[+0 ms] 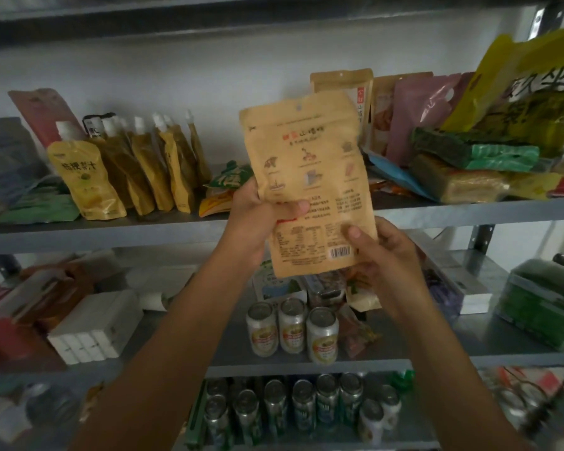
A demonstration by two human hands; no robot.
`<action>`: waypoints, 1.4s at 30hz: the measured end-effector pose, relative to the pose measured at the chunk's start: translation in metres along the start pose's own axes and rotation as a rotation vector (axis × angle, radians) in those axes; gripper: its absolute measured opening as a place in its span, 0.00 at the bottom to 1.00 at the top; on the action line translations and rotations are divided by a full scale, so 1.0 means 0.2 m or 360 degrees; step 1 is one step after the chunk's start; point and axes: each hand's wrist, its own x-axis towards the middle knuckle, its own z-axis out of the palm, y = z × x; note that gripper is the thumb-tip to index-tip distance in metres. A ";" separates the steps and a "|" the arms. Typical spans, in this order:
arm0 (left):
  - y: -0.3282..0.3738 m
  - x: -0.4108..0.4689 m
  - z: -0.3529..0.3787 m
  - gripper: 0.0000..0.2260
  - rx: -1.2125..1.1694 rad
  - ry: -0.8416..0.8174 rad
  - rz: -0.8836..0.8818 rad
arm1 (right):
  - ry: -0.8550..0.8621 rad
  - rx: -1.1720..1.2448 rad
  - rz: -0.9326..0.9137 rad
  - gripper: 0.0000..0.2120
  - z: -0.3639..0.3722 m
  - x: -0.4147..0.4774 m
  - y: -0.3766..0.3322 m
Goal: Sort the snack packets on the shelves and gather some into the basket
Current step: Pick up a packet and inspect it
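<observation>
Both hands hold one brown paper packet (306,177) upright in front of the upper shelf (111,235), printed back facing the person. The left hand (258,222) grips its lower left edge with the thumb laid across the front. The right hand (385,255) pinches the lower right corner, thumb just above the barcode.

The step looks like checking the packet before deciding where it goes. A matching brown packet (342,81) stands right behind it on the shelf, so that is probably its group. To set it there cleanly, it helps to keep the packet upright, let one hand take the weight low down, and slide it in beside its twin without knocking the loose heap of packets to the right (469,157).

The row of juice pouches (88,180) to the left stands close together and would tip easily. The basket is out of view, so a turn away from the shelf would be needed to drop the packet in.
</observation>
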 end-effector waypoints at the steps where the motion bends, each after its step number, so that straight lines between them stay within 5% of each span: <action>1: 0.01 -0.03 0.02 0.21 0.0070 -0.0025 0.0011 | -0.0060 -0.0105 0.0031 0.18 -0.03 -0.01 -0.01; 10: 0.01 -0.16 0.10 0.15 0.0058 -0.0229 -0.0150 | 0.0071 -0.0269 -0.0059 0.11 -0.08 -0.10 -0.03; 17: -0.02 -0.24 0.16 0.11 -0.0186 0.0026 -0.0245 | -0.0127 -0.0182 0.0137 0.11 -0.10 -0.19 -0.01; 26: 0.01 -0.33 0.19 0.16 -0.0009 -0.0272 -0.0192 | -0.0181 -0.0238 0.0108 0.09 -0.18 -0.29 0.00; 32: -0.02 -0.35 0.21 0.19 -0.0072 -0.0165 -0.0221 | -0.0397 -0.0428 0.0108 0.14 -0.21 -0.33 -0.06; 39: -0.03 -0.40 0.28 0.20 0.0006 -0.0078 -0.0195 | -0.0066 -0.0052 0.0181 0.12 -0.17 -0.40 -0.04; 42: -0.05 -0.43 0.33 0.26 0.0375 0.0230 -0.0042 | 0.0139 -0.0236 0.0060 0.08 -0.16 -0.40 -0.01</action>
